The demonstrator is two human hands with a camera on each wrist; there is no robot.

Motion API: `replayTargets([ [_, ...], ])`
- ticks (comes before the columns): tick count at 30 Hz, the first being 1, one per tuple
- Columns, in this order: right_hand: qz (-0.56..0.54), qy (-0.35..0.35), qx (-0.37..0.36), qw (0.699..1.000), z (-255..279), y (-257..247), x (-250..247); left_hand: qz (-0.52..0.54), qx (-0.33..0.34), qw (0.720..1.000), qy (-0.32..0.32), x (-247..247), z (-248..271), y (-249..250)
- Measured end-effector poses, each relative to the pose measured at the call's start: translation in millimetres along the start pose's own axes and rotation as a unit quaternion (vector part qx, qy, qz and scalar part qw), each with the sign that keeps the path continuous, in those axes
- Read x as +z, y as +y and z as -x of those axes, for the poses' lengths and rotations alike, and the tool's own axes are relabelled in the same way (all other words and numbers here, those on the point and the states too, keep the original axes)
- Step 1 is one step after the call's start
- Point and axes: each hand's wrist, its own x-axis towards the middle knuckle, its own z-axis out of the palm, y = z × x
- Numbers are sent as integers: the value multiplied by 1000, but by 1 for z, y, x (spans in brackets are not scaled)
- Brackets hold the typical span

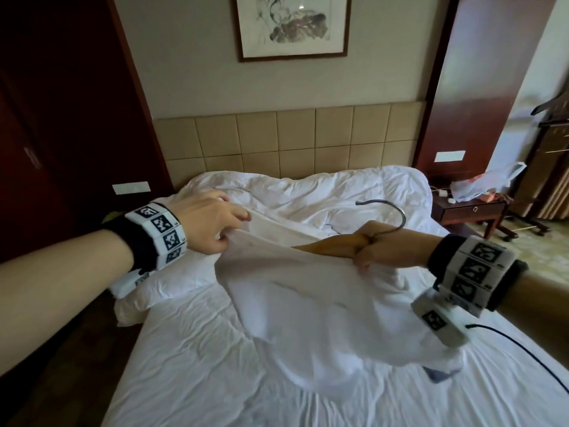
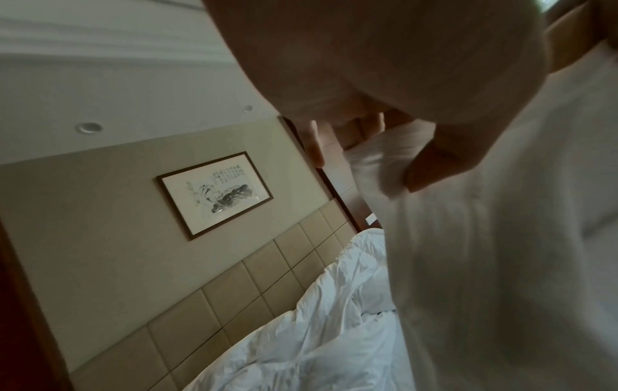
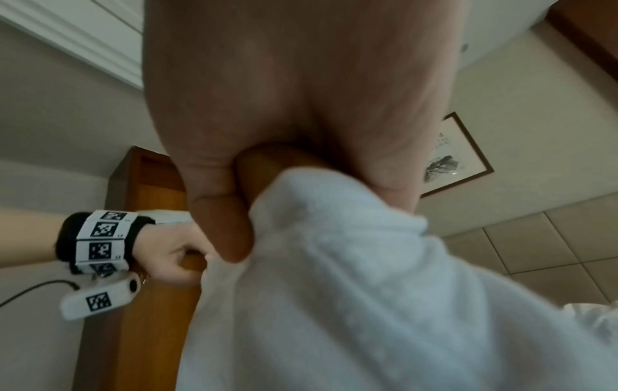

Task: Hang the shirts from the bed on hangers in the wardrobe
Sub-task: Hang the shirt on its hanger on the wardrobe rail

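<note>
Right hand (image 1: 374,248) fingers clamp hanger (image 1: 326,245) | left hand (image 1: 209,224) fingers pinch shirt (image 1: 308,303)

One shirt (image 1: 308,303); one hanger (image 1: 326,246); two hands; one framed picture (image 1: 292,26); one nightstand (image 1: 468,211).

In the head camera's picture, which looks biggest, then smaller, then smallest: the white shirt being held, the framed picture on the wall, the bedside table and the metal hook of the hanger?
As they appear in the head view only:
1. white shirt
2. framed picture
3. bedside table
4. hanger's metal hook

The shirt is nearest the camera, so it may only look the largest.
</note>
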Motion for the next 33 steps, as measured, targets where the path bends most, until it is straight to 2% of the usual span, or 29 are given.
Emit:
replayTargets([
  [3, 2, -95, -55, 994, -1, -11, -2, 17, 11, 1000, 15, -9, -4, 20],
  [4, -4, -102, -63, 993, -3, -13, -2, 28, 10, 999, 20, -11, -5, 24],
  [7, -18, -59, -74, 995, -8, -21, 1, 148, -20, 988, 26, -14, -8, 38],
  [9, -34, -63, -81, 994, -11, -27, 1, 253, -46, 966, 2, -11, -12, 52],
  [10, -43, -66, -84, 993, -11, -32, 1, 269, -52, 962, 4, -7, -16, 59],
  [16, -32, -55, -84, 994, -6, -39, 3, 275, -61, 954, 104, 8, -19, 78],
  [20, 107, 0, -75, 991, -3, -13, -1, 273, -76, 948, 142, 8, -6, 74],
  [25, 149, 17, -101, 984, 7, 0, -5, 297, -92, 936, 164, 12, -2, 65],
  [28, 191, 50, -100, 975, 9, 8, -4, 316, -97, 927, 176, 12, -1, 63],
  [31, 284, 67, -88, 952, 13, 9, -6, 352, -115, 912, 174, 13, 0, 63],
  [33, 270, 94, -86, 954, 14, 12, -11, 372, -127, 903, 176, 13, 0, 64],
])
